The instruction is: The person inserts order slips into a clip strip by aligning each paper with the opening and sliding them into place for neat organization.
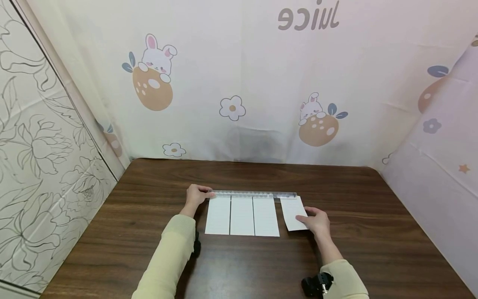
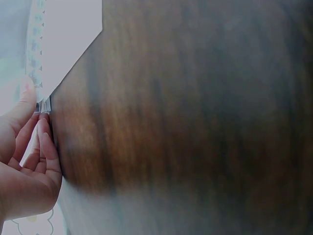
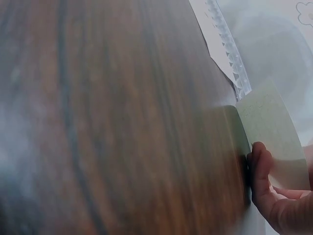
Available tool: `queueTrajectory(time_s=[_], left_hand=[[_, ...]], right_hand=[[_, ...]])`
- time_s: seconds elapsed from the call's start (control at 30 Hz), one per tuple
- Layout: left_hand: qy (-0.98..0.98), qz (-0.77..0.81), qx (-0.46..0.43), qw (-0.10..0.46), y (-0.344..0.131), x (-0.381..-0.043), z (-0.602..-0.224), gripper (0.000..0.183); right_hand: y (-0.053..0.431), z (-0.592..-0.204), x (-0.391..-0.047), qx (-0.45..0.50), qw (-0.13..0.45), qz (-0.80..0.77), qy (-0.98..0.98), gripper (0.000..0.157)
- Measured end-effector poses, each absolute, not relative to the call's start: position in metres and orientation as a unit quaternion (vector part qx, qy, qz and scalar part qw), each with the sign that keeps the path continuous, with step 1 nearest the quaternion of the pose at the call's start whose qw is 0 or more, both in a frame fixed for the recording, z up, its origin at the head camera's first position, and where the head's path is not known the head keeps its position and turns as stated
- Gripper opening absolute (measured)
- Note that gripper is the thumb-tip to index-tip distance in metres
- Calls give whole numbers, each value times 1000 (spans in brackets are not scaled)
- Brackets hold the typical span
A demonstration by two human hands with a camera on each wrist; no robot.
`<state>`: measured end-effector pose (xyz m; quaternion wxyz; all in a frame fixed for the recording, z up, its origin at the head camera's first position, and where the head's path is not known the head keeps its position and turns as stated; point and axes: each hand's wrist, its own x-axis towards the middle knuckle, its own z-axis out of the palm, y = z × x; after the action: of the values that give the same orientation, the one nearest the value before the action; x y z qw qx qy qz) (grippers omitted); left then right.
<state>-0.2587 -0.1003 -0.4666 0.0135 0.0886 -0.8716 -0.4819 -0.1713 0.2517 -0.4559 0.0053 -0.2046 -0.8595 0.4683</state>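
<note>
A clear plastic strip (image 1: 257,194) with small teeth or ridges along it lies across the table. Three white paper cards (image 1: 242,216) sit side by side with their top edges at the strip. My left hand (image 1: 196,196) pinches the strip's left end between thumb and fingers, as the left wrist view also shows. With thumb and fingers, my right hand (image 1: 315,220) holds a fourth white card (image 1: 293,212) by its right edge. That card is slightly tilted, its top edge overlapping the strip's right end. In the right wrist view the card (image 3: 274,132) stands raised at an angle.
The brown wooden table (image 1: 239,265) reaches back to a printed curtain (image 1: 239,83). Another curtain (image 1: 440,166) hangs at the right, and a flower-patterned panel (image 1: 45,145) borders the left side. A black wrist camera (image 1: 315,285) sits at the right sleeve.
</note>
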Motion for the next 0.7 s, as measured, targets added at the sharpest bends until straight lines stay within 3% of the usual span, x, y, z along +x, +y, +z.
queueTrajectory(time_s=[0.7], left_hand=[[-870, -485, 94, 9, -100, -259, -468, 23]], right_hand=[[245, -456, -175, -208, 0, 474, -856, 49]])
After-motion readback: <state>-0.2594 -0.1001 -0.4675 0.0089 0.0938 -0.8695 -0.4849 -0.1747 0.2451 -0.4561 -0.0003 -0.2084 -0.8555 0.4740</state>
